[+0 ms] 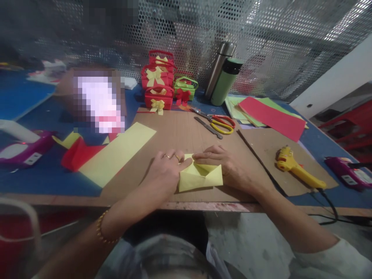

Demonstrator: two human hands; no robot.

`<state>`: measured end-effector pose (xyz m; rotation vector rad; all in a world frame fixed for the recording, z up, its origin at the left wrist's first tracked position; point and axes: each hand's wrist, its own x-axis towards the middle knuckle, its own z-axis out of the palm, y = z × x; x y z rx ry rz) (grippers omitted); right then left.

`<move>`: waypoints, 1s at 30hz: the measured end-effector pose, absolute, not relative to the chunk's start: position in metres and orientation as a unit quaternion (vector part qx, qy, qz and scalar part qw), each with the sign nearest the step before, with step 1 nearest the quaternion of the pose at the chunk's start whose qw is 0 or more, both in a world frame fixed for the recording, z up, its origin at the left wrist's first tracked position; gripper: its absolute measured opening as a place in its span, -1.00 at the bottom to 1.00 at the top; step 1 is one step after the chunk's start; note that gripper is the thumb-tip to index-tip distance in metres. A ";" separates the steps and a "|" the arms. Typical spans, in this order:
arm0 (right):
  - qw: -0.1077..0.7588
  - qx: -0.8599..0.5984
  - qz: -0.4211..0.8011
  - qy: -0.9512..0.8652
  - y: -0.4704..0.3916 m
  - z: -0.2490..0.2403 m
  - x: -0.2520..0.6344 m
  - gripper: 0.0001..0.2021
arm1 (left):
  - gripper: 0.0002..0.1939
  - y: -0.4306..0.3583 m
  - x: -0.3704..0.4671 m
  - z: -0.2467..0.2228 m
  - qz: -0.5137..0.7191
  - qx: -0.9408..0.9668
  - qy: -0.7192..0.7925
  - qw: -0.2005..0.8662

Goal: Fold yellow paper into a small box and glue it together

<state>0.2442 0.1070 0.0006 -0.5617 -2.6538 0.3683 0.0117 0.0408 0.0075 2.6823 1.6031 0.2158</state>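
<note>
A partly folded yellow paper box lies on the brown cardboard sheet in front of me, its top open. My left hand holds its left side, with the thumb pressed on the back left corner. My right hand grips the right side, and its fingers reach along the back edge. Part of the back wall is hidden by my fingers. To the left, a long pale yellow paper strip overlaps a folded red paper piece.
Behind the cardboard are red paper baskets, a green paper basket, a green flask and a steel flask. Scissors and a craft knife lie nearer. At right are coloured sheets and a corded yellow glue gun.
</note>
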 end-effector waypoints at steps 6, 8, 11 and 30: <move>0.189 -0.195 0.130 -0.954 0.107 0.002 0.243 -0.73 | -0.62 0.041 0.012 0.007 0.072 0.855 0.513 0.001; 0.181 -0.192 0.140 -0.954 0.107 0.003 0.243 -0.74 | -0.61 0.041 0.013 0.007 0.066 0.855 0.515 0.001; 0.176 -0.190 0.154 -0.953 0.108 0.004 0.242 -0.75 | -0.62 0.042 0.014 0.007 0.063 0.852 0.519 0.005; 0.195 -0.169 0.143 -0.955 0.111 -0.002 0.243 -0.75 | -0.59 0.045 0.021 0.005 0.020 0.857 0.510 -0.068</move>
